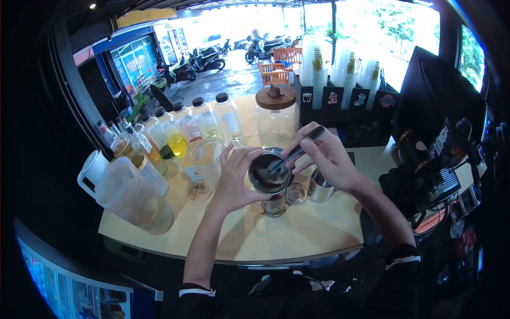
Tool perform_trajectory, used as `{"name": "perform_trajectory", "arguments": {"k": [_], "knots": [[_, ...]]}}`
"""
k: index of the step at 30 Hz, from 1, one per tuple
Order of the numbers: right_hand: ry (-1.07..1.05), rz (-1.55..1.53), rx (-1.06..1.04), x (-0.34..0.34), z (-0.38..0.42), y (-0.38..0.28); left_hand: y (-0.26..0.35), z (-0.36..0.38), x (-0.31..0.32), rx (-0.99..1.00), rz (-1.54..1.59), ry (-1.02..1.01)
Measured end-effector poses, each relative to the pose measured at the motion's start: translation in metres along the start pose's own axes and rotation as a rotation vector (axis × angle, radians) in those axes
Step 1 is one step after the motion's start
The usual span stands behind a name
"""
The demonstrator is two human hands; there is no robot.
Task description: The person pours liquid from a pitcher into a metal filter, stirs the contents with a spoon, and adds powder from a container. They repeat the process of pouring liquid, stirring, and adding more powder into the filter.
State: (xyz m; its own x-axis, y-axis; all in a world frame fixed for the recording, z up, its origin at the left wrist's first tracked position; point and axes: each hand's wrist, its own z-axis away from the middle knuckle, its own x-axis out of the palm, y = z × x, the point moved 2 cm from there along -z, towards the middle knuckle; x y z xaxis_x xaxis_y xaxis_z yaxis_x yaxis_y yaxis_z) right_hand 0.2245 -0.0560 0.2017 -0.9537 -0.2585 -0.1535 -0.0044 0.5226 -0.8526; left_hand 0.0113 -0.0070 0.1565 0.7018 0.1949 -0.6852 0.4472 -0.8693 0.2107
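My left hand (237,178) is wrapped round the side of a dark metal cup (260,178), which is tilted so its inside shows. My right hand (329,157) pinches the dark handle of a utensil (304,147), whose lower end reaches into the cup. What the cup contains is too dark to tell. Right below it stands a glass mug (273,206), partly hidden by the cup. Beside the mug lies a small round glass dish or lid (296,193), and a metal pitcher (320,189) stands to its right.
Syrup bottles (203,119), a large pitcher (135,196) and a clear plastic cup (208,157) stand on the left. A wooden-lidded jar (276,122) is at the counter's (239,234) back. Cup stacks (344,69) and a dark machine (425,117) are at the right.
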Motion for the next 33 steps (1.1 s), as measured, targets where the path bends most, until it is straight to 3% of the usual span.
{"name": "perform_trajectory", "arguments": {"k": [3,8,12,14,17,22,25,30,33], "knots": [[-0.059,-0.021,0.092,0.001,0.002,-0.002,0.001,0.0,0.0,-0.002,-0.01,-0.012],[-0.027,0.089,-0.041,-0.004,0.0,-0.008,0.003,-0.001,-0.003,-0.002,-0.032,-0.025],[-0.099,0.16,-0.047,-0.002,-0.001,-0.009,0.005,-0.002,-0.002,0.013,-0.062,-0.025],[0.011,0.117,-0.043,-0.005,-0.003,-0.016,0.006,-0.001,-0.002,0.015,-0.063,-0.023],[-0.076,0.166,-0.037,-0.002,-0.003,-0.012,0.008,-0.002,-0.003,0.015,-0.068,-0.019],[0.009,0.191,-0.057,-0.006,-0.006,-0.015,0.01,-0.002,-0.003,0.021,-0.075,-0.002],[-0.1,0.221,-0.055,0.0,-0.005,-0.01,0.011,-0.003,-0.002,0.034,-0.095,-0.016],[0.018,0.145,-0.053,-0.003,-0.008,-0.011,0.013,-0.002,-0.003,0.023,-0.094,-0.014],[-0.137,0.272,-0.037,0.002,-0.006,-0.009,0.011,-0.002,-0.002,0.016,-0.118,-0.022]]}}
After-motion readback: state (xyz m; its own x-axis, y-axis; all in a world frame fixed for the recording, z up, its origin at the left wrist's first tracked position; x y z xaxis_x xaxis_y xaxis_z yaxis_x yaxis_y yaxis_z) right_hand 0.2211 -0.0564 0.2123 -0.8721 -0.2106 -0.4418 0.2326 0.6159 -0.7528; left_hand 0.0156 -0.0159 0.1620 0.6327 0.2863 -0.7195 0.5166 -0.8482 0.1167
